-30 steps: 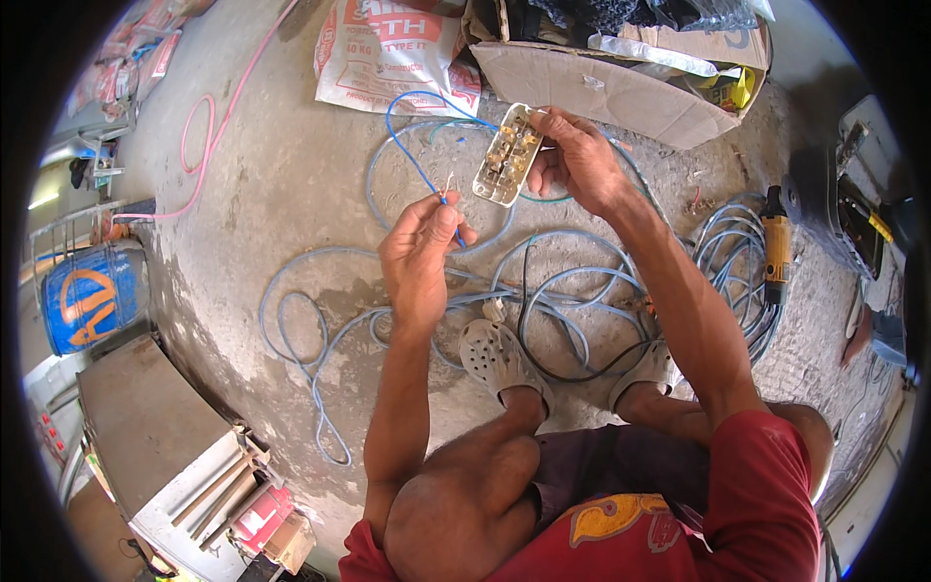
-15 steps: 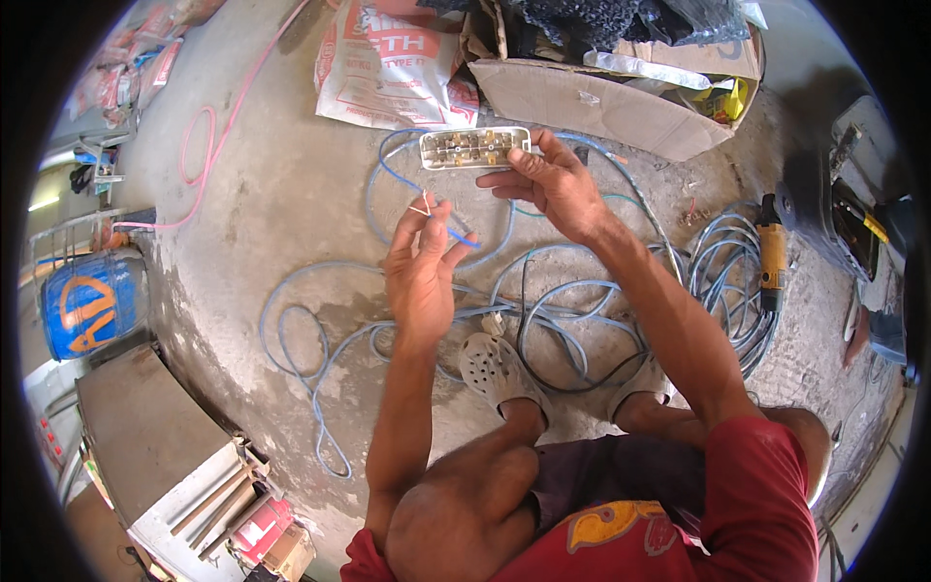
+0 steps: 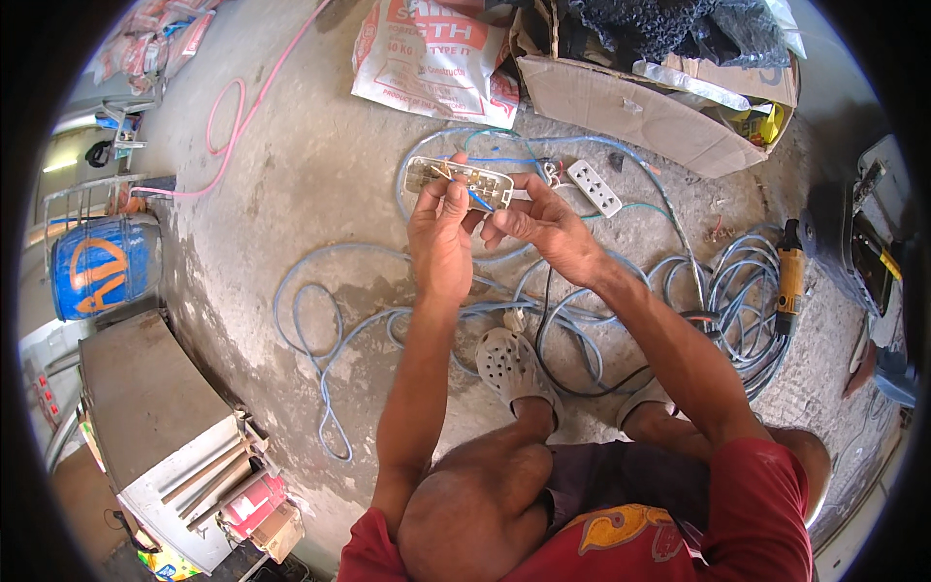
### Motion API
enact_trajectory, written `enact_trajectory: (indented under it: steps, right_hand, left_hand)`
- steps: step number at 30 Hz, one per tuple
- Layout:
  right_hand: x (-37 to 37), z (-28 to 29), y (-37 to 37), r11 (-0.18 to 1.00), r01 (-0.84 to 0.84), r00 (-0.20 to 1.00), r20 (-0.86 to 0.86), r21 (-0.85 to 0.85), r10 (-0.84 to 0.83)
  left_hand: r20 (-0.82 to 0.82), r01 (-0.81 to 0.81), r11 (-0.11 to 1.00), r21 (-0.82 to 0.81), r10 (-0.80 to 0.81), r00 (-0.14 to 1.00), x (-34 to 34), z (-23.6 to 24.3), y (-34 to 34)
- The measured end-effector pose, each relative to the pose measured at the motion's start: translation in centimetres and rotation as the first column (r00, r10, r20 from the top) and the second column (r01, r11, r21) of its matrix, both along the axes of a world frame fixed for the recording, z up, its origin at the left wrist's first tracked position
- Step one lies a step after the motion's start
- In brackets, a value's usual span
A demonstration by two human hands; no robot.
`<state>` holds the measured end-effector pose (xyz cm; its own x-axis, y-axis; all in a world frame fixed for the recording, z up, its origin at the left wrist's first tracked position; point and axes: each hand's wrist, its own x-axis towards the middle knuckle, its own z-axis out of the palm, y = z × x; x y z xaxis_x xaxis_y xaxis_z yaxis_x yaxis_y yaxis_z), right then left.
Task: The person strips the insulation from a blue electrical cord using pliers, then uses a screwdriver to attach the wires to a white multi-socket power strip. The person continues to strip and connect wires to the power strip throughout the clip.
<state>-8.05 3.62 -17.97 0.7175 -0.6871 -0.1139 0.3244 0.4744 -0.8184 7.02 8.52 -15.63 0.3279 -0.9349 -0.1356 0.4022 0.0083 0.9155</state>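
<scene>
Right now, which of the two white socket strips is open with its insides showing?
The opened white socket strip held in both hands; the closed white socket strip lies on the floor.

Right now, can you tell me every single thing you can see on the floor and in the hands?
Open socket strip: one, cream, held up in both hands.
Socket cover: one, white, on the floor right of the hands.
Blue cable: long loops, pale blue, across the concrete.
Pink hose: one, far left floor.
Printed sack: one, white and red, top middle.
Cardboard box: one, brown, top right.
Power tool: one, yellow and black, right.
Drum: one, blue, left.
Metal box: one, grey, lower left.
Clog: one clearly seen, pale.
Left hand: on the strip.
Right hand: on the strip.
</scene>
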Motion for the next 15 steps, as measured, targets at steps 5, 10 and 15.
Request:
enact_trajectory:
  steps: [5, 10, 15]
  right_hand:
    - [0.2, -0.4, 0.2, 0.999, -0.001, 1.000, -0.013, -0.036, 0.001]
    - [-0.1, -1.9, 0.2, 0.994, -0.024, 0.996, -0.083, -0.103, 0.015]
    - [-2.0, -2.3, -0.9, 0.986, 0.091, 0.995, -0.030, -0.137, -0.095]
  left_hand:
    - [-0.017, -0.010, 1.000, 0.027, 0.010, 1.000, 0.3, -0.2, 0.6]
    - [0.159, 0.018, 0.997, 0.072, -0.030, 0.987, 1.0, -0.2, 1.1]
    - [0.384, -0.105, 0.987, 0.125, 0.049, 0.922, 1.9, -1.0, 1.3]
